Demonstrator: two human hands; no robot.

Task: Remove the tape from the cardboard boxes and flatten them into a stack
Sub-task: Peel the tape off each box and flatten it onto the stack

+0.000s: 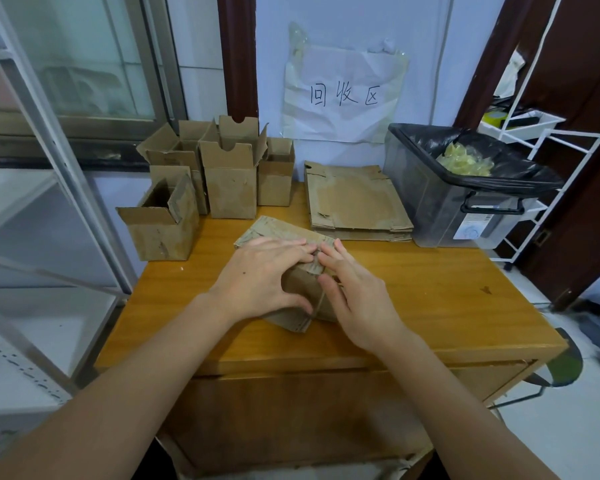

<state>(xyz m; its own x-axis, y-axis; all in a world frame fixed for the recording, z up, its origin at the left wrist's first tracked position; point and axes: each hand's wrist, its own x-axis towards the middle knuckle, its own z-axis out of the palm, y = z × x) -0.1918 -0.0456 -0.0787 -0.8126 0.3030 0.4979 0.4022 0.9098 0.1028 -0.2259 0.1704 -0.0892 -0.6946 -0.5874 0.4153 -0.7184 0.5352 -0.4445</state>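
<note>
Cardboard box (293, 271) lies collapsed on its side under both hands, mid-desk, long axis running away from me. Left hand (262, 277) spread flat over its near-left part, fingers straight and pressing down, thumb hooked along the near edge. Right hand (355, 296) rests on the right side, fingers extended and relaxed, tips meeting the left fingertips over a crumpled flap; I see no pinch on anything. Beyond the right hand, near the wall, a stack of flattened boxes (357, 202) lies flat. Beyond the left hand stands a cluster of upright boxes (222, 174) with flaps open, the nearest one (163, 225) just at the desk's left edge. Surface is a wooden desk (430, 306), orange-brown, with a drawer front below. Far right of the right hand, a clear plastic bin (465, 202) lined with a black bag holds wadded yellowish tape (465, 162). On the wall behind hangs a crinkled paper sign (343, 95) with handwritten characters. White wire rack (541, 140) to the right, metal shelving (49, 202) and a window to the left of the hands.
</note>
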